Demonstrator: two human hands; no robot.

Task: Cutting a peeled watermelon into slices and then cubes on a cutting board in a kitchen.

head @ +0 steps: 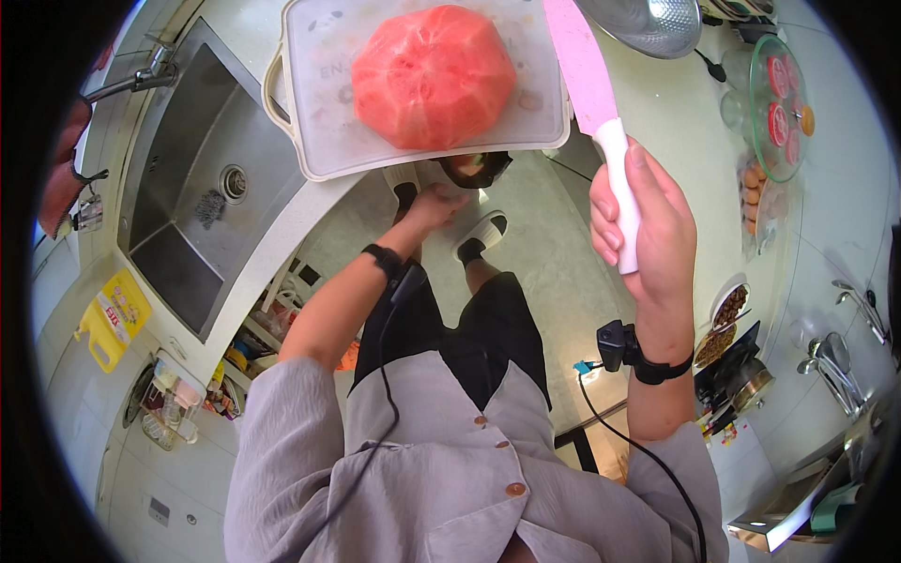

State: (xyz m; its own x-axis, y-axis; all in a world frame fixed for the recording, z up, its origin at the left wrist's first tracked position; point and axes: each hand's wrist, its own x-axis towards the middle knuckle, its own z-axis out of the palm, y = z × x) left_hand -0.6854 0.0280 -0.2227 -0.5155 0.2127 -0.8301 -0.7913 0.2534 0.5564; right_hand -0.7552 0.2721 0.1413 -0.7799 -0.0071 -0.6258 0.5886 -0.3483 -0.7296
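Observation:
A peeled piece of watermelon (435, 77), its red flesh facing up, lies on a pale plastic cutting board (317, 144) with a side handle. My right hand (651, 211) grips the white handle of a kitchen knife (583, 67) with a pink blade; the blade points away from me, along the board's right end. Below the board's near edge is my left hand (438, 207), its fingers curled and partly blurred, touching neither board nor melon. Just beyond it, a dark bin or bowl (482, 169) with scraps inside shows partly under the board.
On the left is a steel sink (211, 155) with a faucet (156, 68). A perforated metal bowl (651, 24) stands right of the knife. Farther right are a glass lid or plate (778, 105), eggs (752, 193) and small dishes (731, 304). A yellow jug (114, 320) stands near the sink.

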